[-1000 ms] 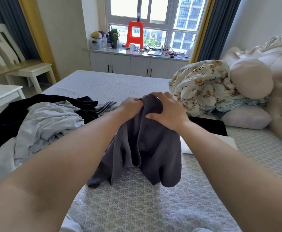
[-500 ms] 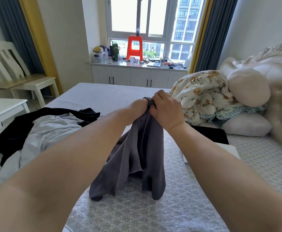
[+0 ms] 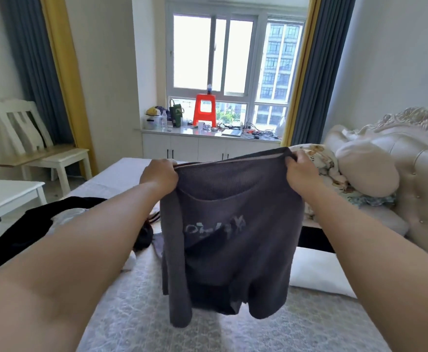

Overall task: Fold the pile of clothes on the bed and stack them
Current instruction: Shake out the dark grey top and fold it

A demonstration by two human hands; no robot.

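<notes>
you're now spreading the grey garment (image 3: 233, 224) wide, no longer bunched. left hand (image 3: 160, 175) and right hand (image 3: 299, 171) gripping its top edge. it's opening out for folding on the bed (image 3: 136, 313).

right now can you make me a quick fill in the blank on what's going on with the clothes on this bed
1. Both hands hold the dark grey garment by its ____ edge.
2. The left hand and right hand hold it spread ____ the bed.
3. The black garment lies to the person's ____.

Missing words: top; above; left
</notes>
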